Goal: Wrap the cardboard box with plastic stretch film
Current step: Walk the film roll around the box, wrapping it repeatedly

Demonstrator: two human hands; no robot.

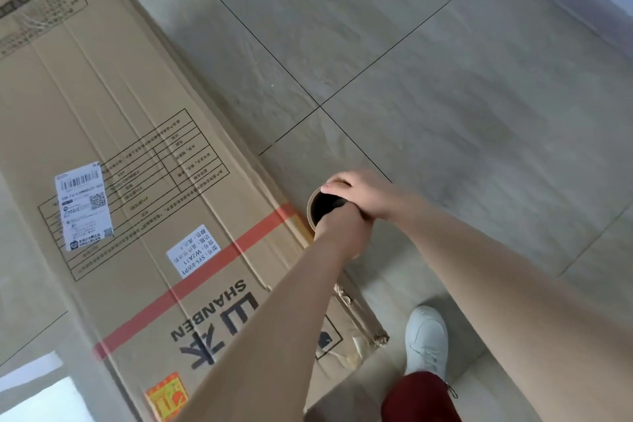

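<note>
place: indoor room, type unclear | cues: grey tiled floor (428, 79), big shipping carton (102, 147)

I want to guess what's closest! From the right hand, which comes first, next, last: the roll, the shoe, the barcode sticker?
1. Roll: under the right hand.
2. Shoe: below, by the box's corner.
3. Barcode sticker: far left, on the box.
</note>
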